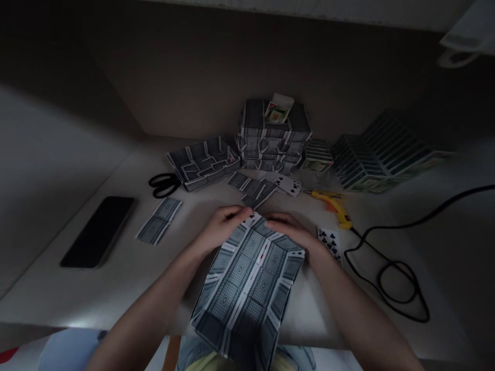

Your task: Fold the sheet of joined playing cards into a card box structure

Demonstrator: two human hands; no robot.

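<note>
Dim wall [185, 77] behind pale tabletop [131, 273], card construction [242, 283] over near edge

Table [127, 288]: pale, plain top. Back wall [185, 77]: stands directly behind the table, brownish grey, in deep shade. Left wall [50, 134]: rises along the table's left side, dark above and paler grey lower down. Overhead ledge [309, 13]: pale, spans above the table. Dark surface [456, 232]: borders the table on the right; material cannot be determined. Lighting: dim overall; one bright patch [77, 323] at the table's front edge, left part. Pale blue surface [69, 350]: below that edge, unidentified.
</note>
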